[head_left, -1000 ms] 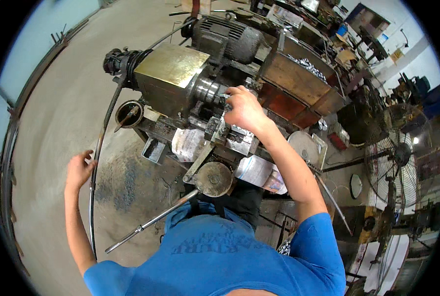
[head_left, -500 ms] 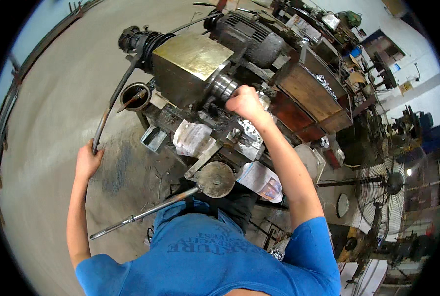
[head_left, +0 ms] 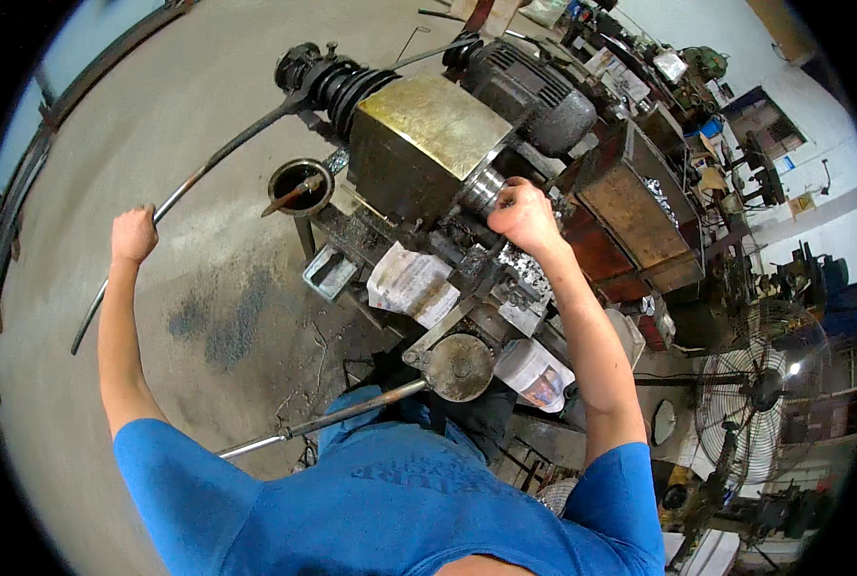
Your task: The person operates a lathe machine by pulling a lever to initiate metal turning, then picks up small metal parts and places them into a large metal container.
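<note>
My left hand (head_left: 134, 234) is wrapped round a long dark metal lever (head_left: 219, 158), whose lower end sticks out beyond the fist. The lever's upper end meets the black ribbed collar assembly (head_left: 330, 82) at the back of a lathe headstock (head_left: 404, 154), boxy and topped by a brassy plate. At the other end of the headstock, my right hand (head_left: 524, 219) has its fingers curled against the shiny round spindle nose (head_left: 484, 186). Whatever those fingers hold, if anything, is hidden from view.
An electric motor (head_left: 534, 91) stands behind the headstock. Left of it hangs a round pot (head_left: 299, 187) with a brush. Stained paper (head_left: 411, 284), a round handwheel (head_left: 460, 368) with a long bar, and a plastic container (head_left: 534, 372) are nearer me. A fan (head_left: 750, 398) stands right.
My left hand has swung the lever outward, away from me and to the left. The view has shifted, so the machine sits farther right. My right hand stays at the spindle nose.
</note>
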Demonstrator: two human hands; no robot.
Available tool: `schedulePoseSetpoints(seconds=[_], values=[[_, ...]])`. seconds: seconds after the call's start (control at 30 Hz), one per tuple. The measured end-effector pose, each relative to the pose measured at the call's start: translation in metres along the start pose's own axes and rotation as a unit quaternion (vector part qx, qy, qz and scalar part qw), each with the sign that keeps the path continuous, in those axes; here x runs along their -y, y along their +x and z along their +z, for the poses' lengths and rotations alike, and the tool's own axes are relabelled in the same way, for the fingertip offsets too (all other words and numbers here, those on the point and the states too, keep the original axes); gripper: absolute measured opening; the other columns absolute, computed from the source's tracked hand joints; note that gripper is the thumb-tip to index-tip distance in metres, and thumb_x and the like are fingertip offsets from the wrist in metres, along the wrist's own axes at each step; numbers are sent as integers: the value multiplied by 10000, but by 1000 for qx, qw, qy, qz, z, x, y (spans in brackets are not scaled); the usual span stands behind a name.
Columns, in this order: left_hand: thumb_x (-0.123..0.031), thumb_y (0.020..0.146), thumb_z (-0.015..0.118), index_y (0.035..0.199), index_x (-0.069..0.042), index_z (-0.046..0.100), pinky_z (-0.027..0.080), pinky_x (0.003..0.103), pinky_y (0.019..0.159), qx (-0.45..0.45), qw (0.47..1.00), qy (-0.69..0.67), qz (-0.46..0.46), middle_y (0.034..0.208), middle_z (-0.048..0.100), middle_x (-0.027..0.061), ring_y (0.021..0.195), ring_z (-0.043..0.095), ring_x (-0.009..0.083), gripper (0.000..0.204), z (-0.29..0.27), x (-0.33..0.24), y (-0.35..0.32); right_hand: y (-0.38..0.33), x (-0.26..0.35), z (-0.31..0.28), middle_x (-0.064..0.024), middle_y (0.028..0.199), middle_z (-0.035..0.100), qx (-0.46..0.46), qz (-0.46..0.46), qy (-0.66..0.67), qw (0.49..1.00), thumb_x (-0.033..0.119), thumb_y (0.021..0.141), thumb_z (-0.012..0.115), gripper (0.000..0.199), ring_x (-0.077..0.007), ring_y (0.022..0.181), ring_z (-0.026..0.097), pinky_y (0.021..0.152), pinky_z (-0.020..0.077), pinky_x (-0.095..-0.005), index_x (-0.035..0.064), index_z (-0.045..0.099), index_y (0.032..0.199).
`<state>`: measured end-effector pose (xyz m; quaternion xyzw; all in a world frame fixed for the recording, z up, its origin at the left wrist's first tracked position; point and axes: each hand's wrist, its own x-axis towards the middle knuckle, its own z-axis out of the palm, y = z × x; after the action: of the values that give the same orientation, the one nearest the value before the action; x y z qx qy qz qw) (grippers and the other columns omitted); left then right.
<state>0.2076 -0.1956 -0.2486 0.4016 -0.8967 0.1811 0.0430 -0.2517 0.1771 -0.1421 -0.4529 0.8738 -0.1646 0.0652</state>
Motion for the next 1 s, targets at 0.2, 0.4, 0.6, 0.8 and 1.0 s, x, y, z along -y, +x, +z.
schedulePoseSetpoints(seconds=[0.2,0.4,0.6,0.8,1.0], values=[[-108,781,567,1036,-63,615,476,368,757,-128,960,-236,-81,889,631,133,871,602,283,263,23,-34,-6,-52,-15,-27,-198,1255,472,-124,-96,77,985,120,541,586,247,-394,1047,519,869,440,-357,48,640,771],[-236,735,643,1092,-16,556,468,375,791,201,892,-393,-100,957,617,178,908,594,324,428,68,-221,-31,-165,-89,-61,-196,1213,504,-127,23,123,984,90,562,594,281,-353,1098,507,902,410,-368,8,625,828],[-118,647,640,918,-57,606,490,420,719,245,938,-148,197,924,635,155,899,605,320,280,84,-289,-21,-299,-183,-53,-199,1111,566,-140,204,57,967,102,562,613,284,-331,906,608,777,482,-358,2,649,825],[-216,766,590,1008,-154,592,489,417,722,225,953,-106,171,927,627,112,873,605,300,249,89,-277,-6,-416,-285,-37,-195,1161,542,-170,407,-96,893,139,580,641,443,-335,1025,550,884,439,-379,-16,615,994],[-255,760,610,1203,-162,516,499,406,700,281,923,-254,66,889,648,152,802,633,294,462,78,-261,-21,-510,-351,4,-165,1119,528,-66,566,-251,782,128,662,564,450,-359,1087,468,950,346,-476,25,522,1098]])
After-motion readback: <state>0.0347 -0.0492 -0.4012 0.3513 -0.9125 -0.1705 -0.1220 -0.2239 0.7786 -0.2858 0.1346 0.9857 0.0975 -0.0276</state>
